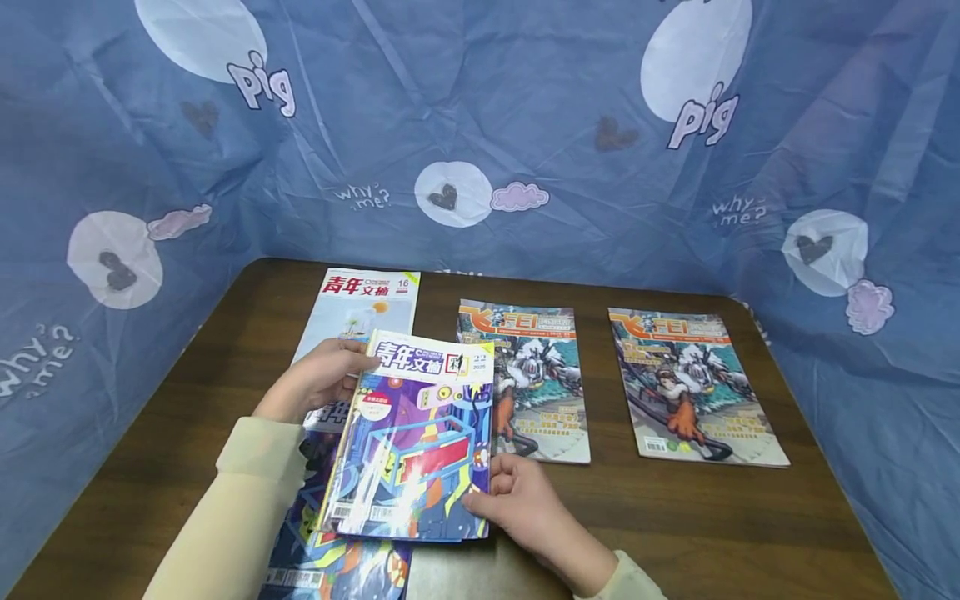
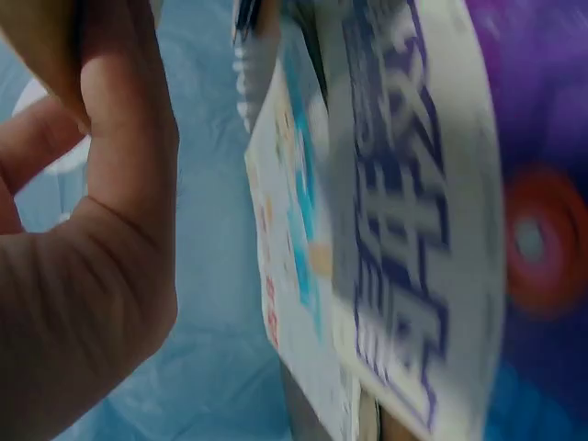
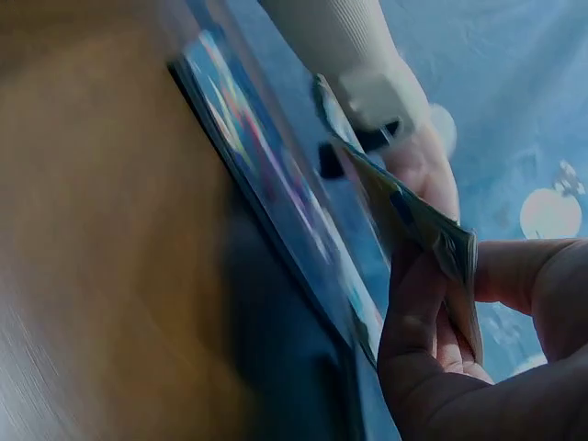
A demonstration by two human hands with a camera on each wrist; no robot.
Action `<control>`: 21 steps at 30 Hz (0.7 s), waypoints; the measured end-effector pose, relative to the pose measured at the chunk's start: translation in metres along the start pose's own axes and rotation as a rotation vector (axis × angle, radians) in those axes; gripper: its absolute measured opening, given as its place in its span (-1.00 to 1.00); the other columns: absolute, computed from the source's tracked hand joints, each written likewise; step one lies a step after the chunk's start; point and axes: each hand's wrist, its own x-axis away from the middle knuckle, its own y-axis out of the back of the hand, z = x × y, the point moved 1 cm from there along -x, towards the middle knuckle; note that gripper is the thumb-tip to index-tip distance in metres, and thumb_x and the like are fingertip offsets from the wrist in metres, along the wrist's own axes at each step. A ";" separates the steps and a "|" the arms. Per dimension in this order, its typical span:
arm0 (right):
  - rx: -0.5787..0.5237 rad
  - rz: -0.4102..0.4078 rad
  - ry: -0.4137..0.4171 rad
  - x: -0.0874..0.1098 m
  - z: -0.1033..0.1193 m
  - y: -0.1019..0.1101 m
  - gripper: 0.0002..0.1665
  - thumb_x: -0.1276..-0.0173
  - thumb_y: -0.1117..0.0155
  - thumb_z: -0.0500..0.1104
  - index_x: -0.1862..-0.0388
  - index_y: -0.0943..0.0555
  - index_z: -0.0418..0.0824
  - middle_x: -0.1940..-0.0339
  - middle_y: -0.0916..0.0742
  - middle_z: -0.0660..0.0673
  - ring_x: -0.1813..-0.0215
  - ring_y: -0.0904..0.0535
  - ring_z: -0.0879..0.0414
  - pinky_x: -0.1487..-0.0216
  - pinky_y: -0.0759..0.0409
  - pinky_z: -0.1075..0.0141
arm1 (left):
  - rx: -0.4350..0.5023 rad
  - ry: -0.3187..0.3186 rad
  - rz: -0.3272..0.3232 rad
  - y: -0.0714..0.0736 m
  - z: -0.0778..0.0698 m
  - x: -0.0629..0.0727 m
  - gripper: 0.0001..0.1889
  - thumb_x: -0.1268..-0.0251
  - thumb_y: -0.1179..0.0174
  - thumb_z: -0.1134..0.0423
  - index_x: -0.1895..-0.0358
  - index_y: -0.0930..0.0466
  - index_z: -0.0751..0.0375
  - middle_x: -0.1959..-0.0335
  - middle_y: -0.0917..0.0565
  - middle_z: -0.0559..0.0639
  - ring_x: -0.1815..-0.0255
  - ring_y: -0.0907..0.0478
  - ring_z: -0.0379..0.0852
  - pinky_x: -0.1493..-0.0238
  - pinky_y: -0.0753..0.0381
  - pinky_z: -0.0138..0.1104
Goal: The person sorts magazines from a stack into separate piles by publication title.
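A purple-covered magazine (image 1: 420,450) with a white title band is tilted up over the left part of the table, its pages bent at the lower right. My left hand (image 1: 322,379) grips its upper left edge, fingers partly hidden. At the lower right corner my right hand (image 1: 525,504) pinches it, thumb on the cover and fingers behind; the right wrist view shows these pages (image 3: 459,253) between thumb and fingers. Beneath it lie a similar purple magazine (image 1: 300,508) and, farther back, a pale blue magazine (image 1: 375,292) with a red title, both partly covered.
Two matching magazines with orange titles lie face up: one magazine (image 1: 551,400) just right of the held one, partly covered by it, the other magazine (image 1: 697,387) farther right. The brown table (image 1: 675,525) is bordered by a blue patterned cloth (image 1: 465,108) behind and at the sides.
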 end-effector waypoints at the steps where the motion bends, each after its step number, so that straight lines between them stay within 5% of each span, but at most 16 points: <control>1: -0.011 0.014 0.000 0.001 -0.002 -0.005 -0.73 -0.17 -0.43 -0.41 0.19 -0.54 -0.42 0.55 -0.72 -0.14 0.50 -0.57 0.22 0.49 -0.45 0.46 | -0.009 0.009 0.004 0.003 0.002 0.003 -0.64 -0.54 -0.07 0.30 -0.19 -0.42 0.56 0.21 -0.74 0.27 0.31 -0.75 0.09 0.31 -0.74 -0.12; 11: -0.070 0.110 -0.052 0.009 -0.019 -0.038 -0.76 -0.17 -0.40 -0.44 0.21 -0.54 -0.36 0.51 -0.75 -0.26 0.47 -0.66 0.16 0.42 -0.57 0.43 | -0.212 0.067 0.017 0.028 0.018 0.033 -0.65 -0.51 -0.13 0.26 -0.06 -0.55 0.59 0.31 -0.74 0.28 0.44 -0.72 0.03 0.50 -0.69 -0.25; 21: -0.071 0.169 -0.263 0.019 -0.025 -0.060 -0.76 -0.25 -0.43 -0.42 0.17 -0.56 -0.33 0.43 -0.77 -0.25 0.48 -0.70 0.09 0.48 -0.67 0.36 | -0.346 0.124 0.078 0.038 0.029 0.048 -0.70 -0.48 -0.19 0.28 0.00 -0.57 0.54 0.31 -0.74 0.27 0.45 -0.72 0.08 0.48 -0.70 -0.23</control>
